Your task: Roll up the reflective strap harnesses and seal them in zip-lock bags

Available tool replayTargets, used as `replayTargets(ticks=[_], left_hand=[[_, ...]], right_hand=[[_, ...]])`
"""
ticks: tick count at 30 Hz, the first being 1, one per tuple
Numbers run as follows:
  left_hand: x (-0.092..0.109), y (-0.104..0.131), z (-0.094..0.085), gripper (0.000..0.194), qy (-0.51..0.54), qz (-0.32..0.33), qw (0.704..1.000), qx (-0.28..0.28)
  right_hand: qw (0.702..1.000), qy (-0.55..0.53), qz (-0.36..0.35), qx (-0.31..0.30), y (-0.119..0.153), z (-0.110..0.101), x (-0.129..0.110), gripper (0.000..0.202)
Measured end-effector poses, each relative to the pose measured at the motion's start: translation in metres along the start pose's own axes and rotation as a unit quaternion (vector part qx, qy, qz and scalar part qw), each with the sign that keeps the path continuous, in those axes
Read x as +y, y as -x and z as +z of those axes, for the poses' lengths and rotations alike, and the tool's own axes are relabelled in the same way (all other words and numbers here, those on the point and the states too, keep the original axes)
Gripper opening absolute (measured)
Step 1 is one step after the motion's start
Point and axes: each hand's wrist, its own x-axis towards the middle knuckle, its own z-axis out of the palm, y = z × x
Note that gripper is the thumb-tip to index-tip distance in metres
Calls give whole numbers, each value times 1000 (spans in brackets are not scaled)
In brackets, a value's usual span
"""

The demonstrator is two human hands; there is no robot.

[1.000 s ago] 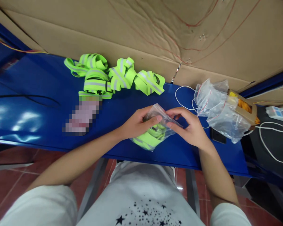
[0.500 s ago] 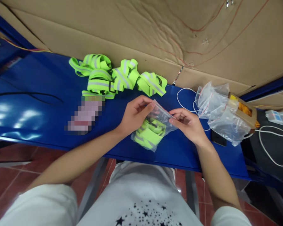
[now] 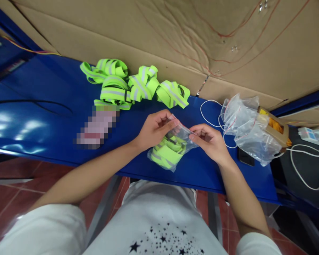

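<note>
A clear zip-lock bag (image 3: 163, 163) rests on the blue table, with a folded neon-yellow reflective strap (image 3: 172, 150) inside it. My left hand (image 3: 156, 129) pinches the bag's red-lined top edge between thumb and fingers. At the other end of that edge, my right hand (image 3: 208, 140) grips it the same way. Whether the seal between them is open or closed I cannot tell. Behind the bag lie several bundled reflective straps (image 3: 143, 83), neon yellow with grey stripes, some with black buckles.
Several clear bags (image 3: 241, 117) are heaped at the right beside a cardboard box (image 3: 276, 127) with orange contents. A black phone (image 3: 246, 156) and white cable (image 3: 211, 101) lie near them. A blurred-out pinkish item (image 3: 98, 127) is at left; a cardboard wall (image 3: 108, 32) stands behind the table (image 3: 42, 106).
My left hand has slid slightly to the right along the bag's top edge, closer to my right hand. The whole view has shifted a little; the straps stay in place.
</note>
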Motion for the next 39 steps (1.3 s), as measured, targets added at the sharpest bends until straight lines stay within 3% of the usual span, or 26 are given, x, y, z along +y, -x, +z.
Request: replayTargets(ticks=[2, 7, 12, 20, 27, 33, 36, 39], left_hand=[[0, 0, 0, 35, 2, -1, 1000, 6], [-1, -1, -1, 33, -24, -27, 997, -65], [-4, 1, -3, 32, -53, -22, 997, -49], [0, -1, 1, 32, -18, -46, 995, -89], [-3, 0, -1, 29, -58, -23, 995, -73], [-4, 6, 6, 19, -95, -6, 993, -71], [-4, 6, 6, 16, -113, 6, 991, -69], [-4, 2, 1, 25, -89, -14, 995, -47]], right_hand=[[1000, 3, -4, 0, 0, 1, 0, 27], [1000, 17, -19, 9, 2, 2, 1, 22], [998, 53, -31, 15, 5, 8, 2, 21], [988, 115, -88, 48, 8, 13, -4, 16], [987, 130, -79, 46, 8, 16, -3, 15], [980, 147, -122, 48, 10, 21, -5, 8], [982, 155, -104, 39, 9, 22, -2, 7], [990, 125, -66, 26, 6, 17, 2, 15]])
